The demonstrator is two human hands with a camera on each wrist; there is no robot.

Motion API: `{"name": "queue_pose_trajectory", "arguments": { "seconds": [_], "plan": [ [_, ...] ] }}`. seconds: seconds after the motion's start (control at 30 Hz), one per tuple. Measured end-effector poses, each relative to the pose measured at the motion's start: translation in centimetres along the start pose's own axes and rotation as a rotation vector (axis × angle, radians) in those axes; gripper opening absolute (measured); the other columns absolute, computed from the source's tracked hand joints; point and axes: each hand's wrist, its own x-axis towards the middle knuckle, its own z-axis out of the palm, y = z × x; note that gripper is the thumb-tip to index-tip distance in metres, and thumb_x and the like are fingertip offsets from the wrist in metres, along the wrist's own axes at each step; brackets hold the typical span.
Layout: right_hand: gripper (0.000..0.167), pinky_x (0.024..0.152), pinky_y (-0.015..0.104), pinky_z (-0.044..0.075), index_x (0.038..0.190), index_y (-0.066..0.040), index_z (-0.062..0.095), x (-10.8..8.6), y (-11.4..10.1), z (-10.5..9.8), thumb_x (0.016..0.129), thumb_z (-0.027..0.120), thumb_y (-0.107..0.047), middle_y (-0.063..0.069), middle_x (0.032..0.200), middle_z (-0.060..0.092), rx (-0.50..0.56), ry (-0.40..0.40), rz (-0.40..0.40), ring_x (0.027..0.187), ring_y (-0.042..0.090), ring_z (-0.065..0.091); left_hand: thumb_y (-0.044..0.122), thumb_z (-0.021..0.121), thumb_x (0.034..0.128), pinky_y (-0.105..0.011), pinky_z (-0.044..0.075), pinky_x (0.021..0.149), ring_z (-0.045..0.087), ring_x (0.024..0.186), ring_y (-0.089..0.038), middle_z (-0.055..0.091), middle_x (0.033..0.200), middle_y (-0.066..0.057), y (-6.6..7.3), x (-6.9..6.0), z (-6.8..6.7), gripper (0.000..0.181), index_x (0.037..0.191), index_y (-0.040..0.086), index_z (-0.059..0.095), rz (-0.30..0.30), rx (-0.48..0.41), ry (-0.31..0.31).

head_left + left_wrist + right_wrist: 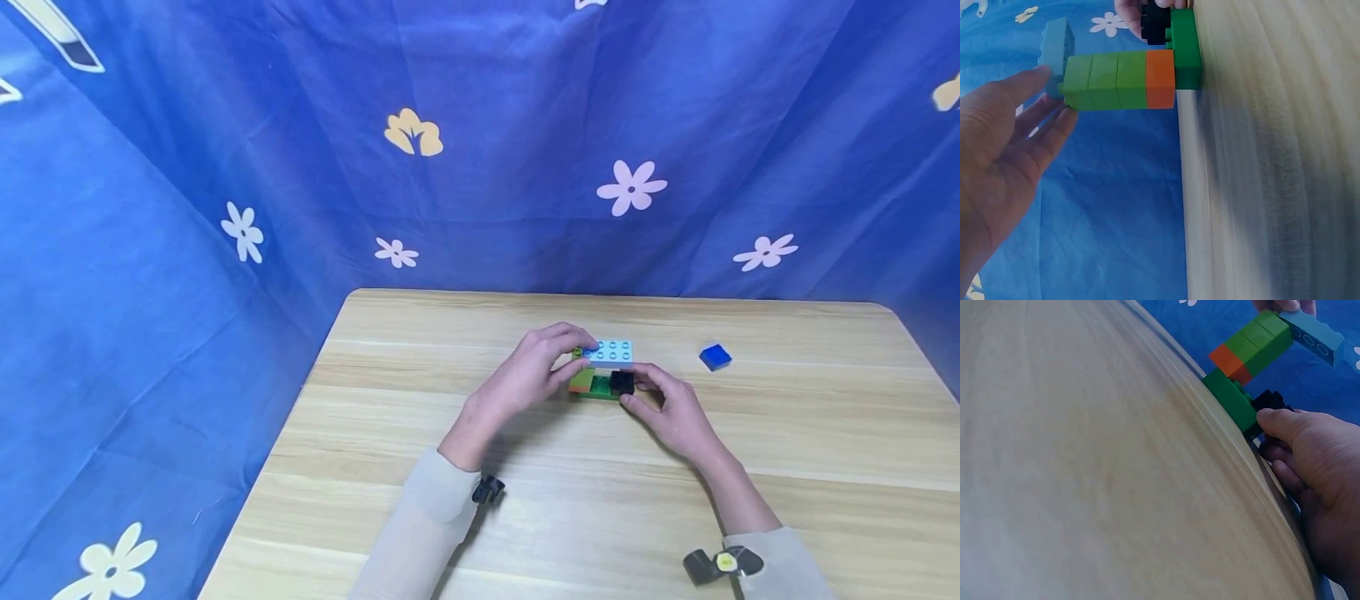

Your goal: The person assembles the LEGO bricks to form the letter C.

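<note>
A light blue brick [615, 353] sits at the top of a column of lime green bricks [1104, 81], jutting out sideways above the black brick. My left hand [534, 367] pinches its end where it meets the column. Below the lime bricks is an orange brick [1160, 79], on one end of a long green brick [1186, 50] lying on the table. The other end carries a black brick [622, 382]. My right hand [670, 410] holds that end, thumb on the near side. Whether the light blue brick is fully pressed down, I cannot tell.
A loose dark blue brick [716, 357] lies on the wooden table [570, 517], right of the built bricks. Blue cloth [510, 183] with printed flowers hangs behind the table and along its left side.
</note>
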Motion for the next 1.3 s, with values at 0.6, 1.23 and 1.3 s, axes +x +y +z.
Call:
{"name": "queue_pose_trajectory", "arguments": {
  "seconds": [0.6,1.23,1.3],
  "plan": [
    [0.043,0.098,0.015,0.052,0.138,-0.013,0.066,-0.2,0.1,0.2,0.097,0.079,-0.015,0.006,0.128,0.073,0.004,0.015,-0.023,0.111,0.021,0.070,0.016,0.071,0.1034,-0.022,0.056,0.099,0.069,0.115,-0.014,0.072,0.127,-0.003,-0.3,-0.2,0.4,0.023,0.125,0.011,0.074,0.042,0.035,0.018],
    [0.041,0.098,0.021,0.057,0.138,-0.007,0.065,0.0,-0.1,-0.6,0.100,0.076,-0.018,0.013,0.128,0.072,0.143,0.076,0.047,0.111,0.016,0.069,0.015,0.076,0.0998,-0.019,0.055,0.097,0.069,0.113,-0.012,0.072,0.125,-0.001,-1.6,-0.5,1.2,0.017,0.116,0.012,0.078,0.055,-0.051,0.056],
    [0.036,0.093,0.018,0.058,0.134,-0.002,0.067,0.0,0.2,-1.4,0.101,0.074,-0.013,0.015,0.125,0.072,0.189,0.173,0.063,0.106,0.012,0.070,0.014,0.076,0.0989,-0.018,0.056,0.095,0.069,0.112,-0.012,0.072,0.125,-0.001,-1.6,-0.5,1.3,0.016,0.115,0.011,0.078,0.062,-0.062,0.065]
  ]
}}
